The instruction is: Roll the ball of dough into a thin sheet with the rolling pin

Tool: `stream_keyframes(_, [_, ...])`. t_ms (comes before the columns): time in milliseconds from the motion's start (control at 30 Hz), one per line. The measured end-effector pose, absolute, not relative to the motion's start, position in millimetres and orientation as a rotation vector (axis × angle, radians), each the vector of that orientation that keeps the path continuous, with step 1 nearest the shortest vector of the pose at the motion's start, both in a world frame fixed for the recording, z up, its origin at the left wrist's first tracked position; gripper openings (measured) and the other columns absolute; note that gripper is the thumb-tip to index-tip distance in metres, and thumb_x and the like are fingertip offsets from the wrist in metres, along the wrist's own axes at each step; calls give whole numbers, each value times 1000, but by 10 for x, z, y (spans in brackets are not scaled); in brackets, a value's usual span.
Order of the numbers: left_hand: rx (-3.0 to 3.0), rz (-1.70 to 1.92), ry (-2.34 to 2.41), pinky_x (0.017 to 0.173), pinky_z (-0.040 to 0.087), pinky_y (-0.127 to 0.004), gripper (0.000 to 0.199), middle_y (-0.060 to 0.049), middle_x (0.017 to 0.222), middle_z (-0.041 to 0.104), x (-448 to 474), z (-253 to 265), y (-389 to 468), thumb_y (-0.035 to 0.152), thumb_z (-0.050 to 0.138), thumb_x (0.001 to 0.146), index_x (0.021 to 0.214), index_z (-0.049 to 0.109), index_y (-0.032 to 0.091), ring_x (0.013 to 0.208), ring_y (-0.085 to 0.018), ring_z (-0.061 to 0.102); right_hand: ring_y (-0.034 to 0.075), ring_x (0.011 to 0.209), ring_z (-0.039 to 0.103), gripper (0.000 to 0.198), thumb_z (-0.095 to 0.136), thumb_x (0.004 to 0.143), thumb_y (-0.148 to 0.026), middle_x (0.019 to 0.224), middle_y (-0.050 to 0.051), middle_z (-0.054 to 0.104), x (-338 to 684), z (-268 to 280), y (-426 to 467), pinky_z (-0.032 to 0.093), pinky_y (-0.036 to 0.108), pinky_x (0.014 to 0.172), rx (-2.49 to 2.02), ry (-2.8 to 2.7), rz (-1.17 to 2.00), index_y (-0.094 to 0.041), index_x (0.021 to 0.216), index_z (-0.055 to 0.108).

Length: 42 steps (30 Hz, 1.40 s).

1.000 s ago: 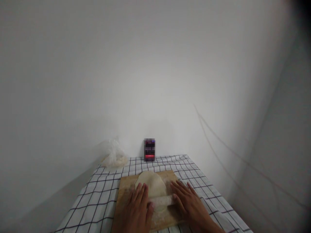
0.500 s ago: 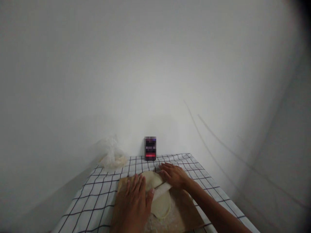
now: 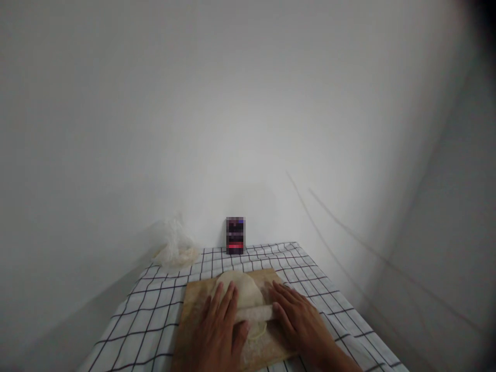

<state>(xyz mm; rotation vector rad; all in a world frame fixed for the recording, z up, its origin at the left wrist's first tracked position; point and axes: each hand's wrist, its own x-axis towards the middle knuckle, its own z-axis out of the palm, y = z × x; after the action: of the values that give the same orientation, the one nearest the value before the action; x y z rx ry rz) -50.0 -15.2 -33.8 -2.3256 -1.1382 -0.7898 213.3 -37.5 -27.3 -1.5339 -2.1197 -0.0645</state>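
Observation:
A pale rolling pin (image 3: 256, 313) lies nearly level across a flattened sheet of dough (image 3: 244, 290). My left hand (image 3: 220, 328) rests over the pin's left end, fingers stretched forward and thumb below the pin. Over the right end lies my right hand (image 3: 298, 315), its fingers also stretched out and pointing up and to the left. Both palms seem to press on the pin, though its ends are hidden under them. Beneath the dough is a wooden board (image 3: 189, 305) dusted with flour. A small curved edge of dough shows on the near side of the pin.
A black-and-white checked cloth (image 3: 151, 305) covers the table. At the back left sits a clear plastic bag (image 3: 176, 248) with something pale inside. A dark, pixelated upright object (image 3: 235, 235) leans against the white wall (image 3: 248, 129) behind the table.
The rolling pin has swung from a slant to nearly level. My right hand has come back toward me, while my left hand stays about where it was. The view has shifted slightly.

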Motion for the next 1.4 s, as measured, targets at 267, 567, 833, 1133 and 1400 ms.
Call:
stream_keyframes(267, [-2389, -722, -981, 107, 53, -46, 67, -6, 157, 49, -664, -214, -360, 47, 48, 102, 162, 30, 22, 138, -30, 55, 33, 136, 57, 54, 51, 102, -46, 152, -2, 53, 2277, -832, -827, 53, 55, 110, -1528, -2169, -144, -43, 155, 43])
stream_keyframes(567, [-2415, -647, -1061, 113, 49, -52, 54, -11, 159, 46, -529, -228, -195, 39, 40, 105, 154, 44, 16, 144, -30, 49, 32, 151, 38, 47, 38, 107, -47, 158, 1, 47, 2185, -383, -521, 29, 64, 123, -1667, -2131, -86, -35, 150, 53])
stream_keyframes(833, [-2471, -597, -1213, 115, 45, -58, 43, -14, 150, 58, -338, -94, 306, 35, 41, 107, 142, 57, 17, 141, -31, 52, 28, 144, 49, 57, 26, 109, -49, 148, 12, 60, 2174, 110, 392, 37, 50, 119, -1704, -2146, 52, -21, 132, 69])
stream_keyframes(1133, [-2312, -755, -1280, 115, 44, -59, 46, -17, 144, 62, -247, -319, 435, 40, 42, 106, 140, 59, 14, 140, -33, 53, 26, 133, 60, 53, 30, 108, -48, 141, 9, 66, 2201, 25, 517, 47, 42, 110, -1652, -2173, 91, -23, 127, 72])
stream_keyframes(1400, [-2334, -805, -1238, 116, 43, -59, 54, -18, 147, 60, -240, -281, 333, 47, 42, 106, 142, 56, 10, 143, -35, 49, 25, 137, 56, 50, 28, 109, -40, 146, 7, 63, 2163, -31, -52, 45, 44, 115, -1640, -2135, -6, -24, 131, 70])
